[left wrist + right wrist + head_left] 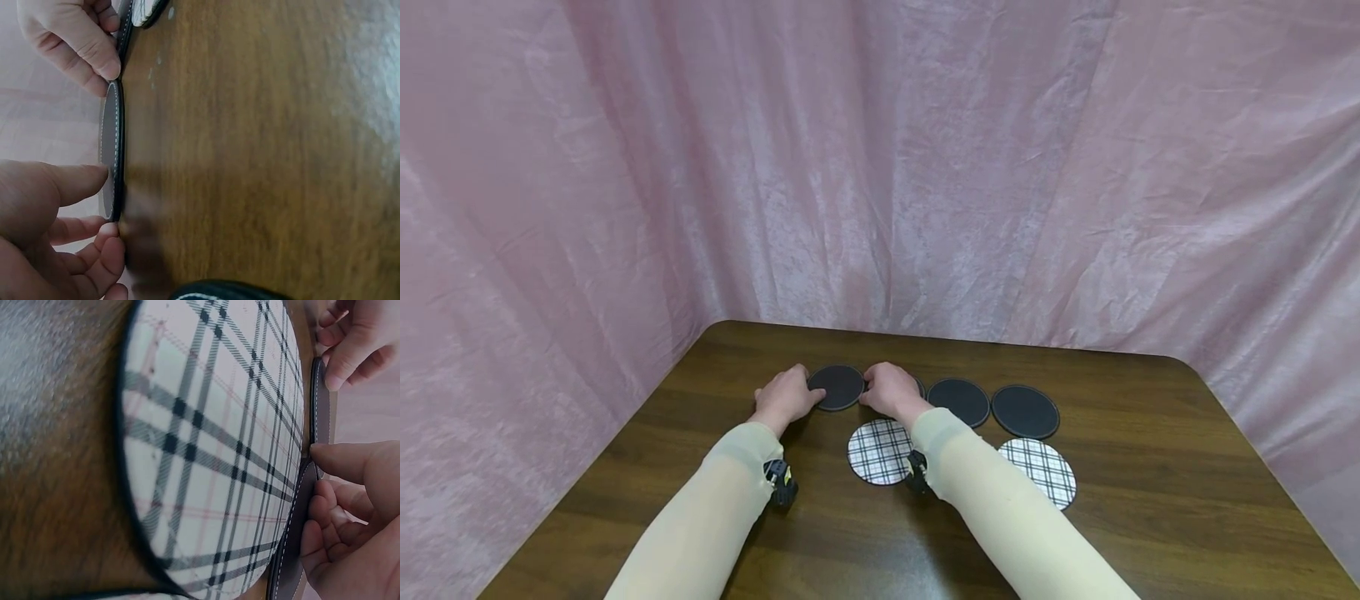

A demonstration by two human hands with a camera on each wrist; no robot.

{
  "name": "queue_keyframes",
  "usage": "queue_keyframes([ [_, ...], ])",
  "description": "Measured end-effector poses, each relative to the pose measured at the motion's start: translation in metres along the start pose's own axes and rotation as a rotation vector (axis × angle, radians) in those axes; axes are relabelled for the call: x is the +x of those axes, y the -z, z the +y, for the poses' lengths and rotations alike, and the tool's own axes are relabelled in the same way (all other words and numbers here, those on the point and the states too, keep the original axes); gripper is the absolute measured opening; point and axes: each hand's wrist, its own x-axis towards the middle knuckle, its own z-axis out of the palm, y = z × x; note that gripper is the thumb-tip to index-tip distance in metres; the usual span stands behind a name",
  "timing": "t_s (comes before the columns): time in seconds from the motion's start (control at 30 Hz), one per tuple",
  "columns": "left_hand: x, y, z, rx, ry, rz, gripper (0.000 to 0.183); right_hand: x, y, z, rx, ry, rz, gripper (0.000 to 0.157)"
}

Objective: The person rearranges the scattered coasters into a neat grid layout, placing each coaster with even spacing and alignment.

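Note:
A round dark coaster [837, 387] with white edge stitching lies flat at the left end of a row. My left hand [786, 393] holds its left edge, thumb over the top face [112, 150] and fingertips at the rim. At the opposite edge, my right hand [891, 389] pinches the rim with thumb and forefinger, as the left wrist view shows. Beneath that hand a second dark coaster [921, 387] is mostly hidden. Nearer to me, a plaid round coaster [878, 452] lies below the right wrist; it fills much of the right wrist view [212, 444].
Two more dark coasters, one in the middle [958, 402] and one at the right [1026, 411], continue the row. Another plaid coaster [1041, 468] is partly covered by the right sleeve. The wooden table [1150, 467] ends at a pink curtain [925, 167].

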Motion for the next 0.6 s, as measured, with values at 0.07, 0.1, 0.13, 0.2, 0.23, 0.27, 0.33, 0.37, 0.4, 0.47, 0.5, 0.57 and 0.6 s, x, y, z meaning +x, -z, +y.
queue_keyframes([
  [0.07, 0.015, -0.010, -0.010, -0.003, -0.005, 0.006, 0.059, 0.000, 0.000, 0.001, 0.007, 0.000, -0.004, 0.042],
  [0.1, 0.021, -0.014, -0.015, -0.001, -0.011, 0.007, 0.061, 0.000, 0.000, 0.002, 0.011, 0.002, -0.006, 0.042],
  [0.13, 0.029, -0.021, -0.021, 0.002, -0.017, 0.017, 0.062, 0.000, 0.000, 0.002, 0.014, 0.004, -0.006, 0.043],
  [0.2, 0.034, -0.024, -0.026, 0.001, -0.031, 0.035, 0.063, 0.001, 0.000, 0.003, 0.028, 0.005, -0.007, 0.043],
  [0.23, 0.031, -0.019, -0.023, -0.003, -0.036, 0.026, 0.063, 0.002, 0.001, 0.004, 0.032, 0.005, -0.006, 0.044],
  [0.27, 0.025, -0.012, -0.019, -0.005, -0.044, 0.018, 0.064, 0.002, 0.001, 0.004, 0.040, 0.006, -0.003, 0.044],
  [0.33, 0.014, -0.002, -0.013, -0.013, -0.056, 0.023, 0.061, 0.004, 0.002, 0.004, 0.045, 0.012, 0.004, 0.044],
  [0.37, 0.005, 0.007, -0.007, -0.018, -0.058, 0.012, 0.060, 0.004, 0.003, 0.004, 0.050, 0.014, 0.005, 0.043],
  [0.4, -0.002, 0.013, -0.004, -0.019, -0.067, 0.015, 0.059, 0.005, 0.003, 0.004, 0.051, 0.017, 0.005, 0.043],
  [0.47, -0.012, 0.022, -0.001, -0.017, -0.074, 0.005, 0.060, 0.004, 0.003, 0.004, 0.046, 0.026, 0.005, 0.043],
  [0.5, -0.015, 0.025, -0.001, -0.014, -0.077, 0.006, 0.059, 0.004, 0.003, 0.004, 0.040, 0.032, 0.007, 0.043],
  [0.57, -0.019, 0.030, -0.003, -0.005, -0.083, 0.004, 0.062, 0.003, 0.004, 0.004, 0.038, 0.043, 0.011, 0.044],
  [0.6, -0.020, 0.032, -0.005, -0.002, -0.087, 0.004, 0.063, 0.003, 0.004, 0.004, 0.037, 0.051, 0.014, 0.044],
])
